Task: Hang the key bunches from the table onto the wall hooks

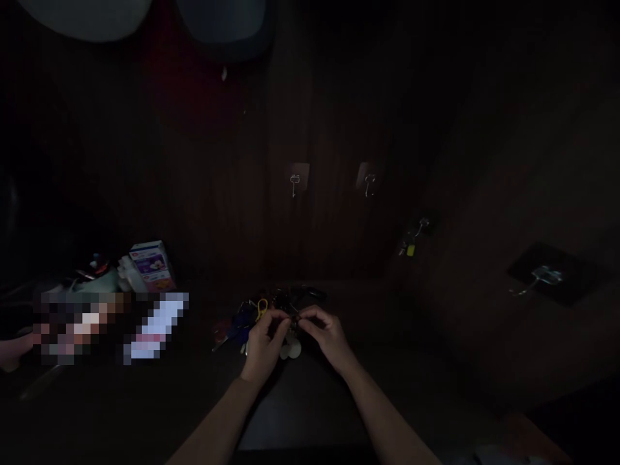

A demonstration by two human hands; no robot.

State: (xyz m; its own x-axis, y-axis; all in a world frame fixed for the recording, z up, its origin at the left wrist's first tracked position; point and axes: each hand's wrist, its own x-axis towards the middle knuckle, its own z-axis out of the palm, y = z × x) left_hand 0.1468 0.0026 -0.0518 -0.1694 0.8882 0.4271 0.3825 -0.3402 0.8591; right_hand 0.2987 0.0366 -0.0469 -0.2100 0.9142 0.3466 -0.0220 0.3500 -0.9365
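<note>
Both my hands meet over a dark surface, fingertips nearly touching. My left hand (268,342) is closed in a pinch of thumb and forefinger. My right hand (329,332) pinches from the other side. Between the fingertips is something small and dark that I cannot make out. Pale round discs (291,349) show just below and between the hands; whether they hang from the pinched thing I cannot tell. Behind and left of the hands lies a jumble of small items, with a yellow loop (262,308) and a blue piece (241,326) among them.
Two metal hooks (294,184) (370,184) are fixed to the dark wood panel ahead. A third hook carries keys with a yellow tag (411,250). A large hook (546,276) juts from the right wall. Small boxes (152,265) and blurred-out items stand at left.
</note>
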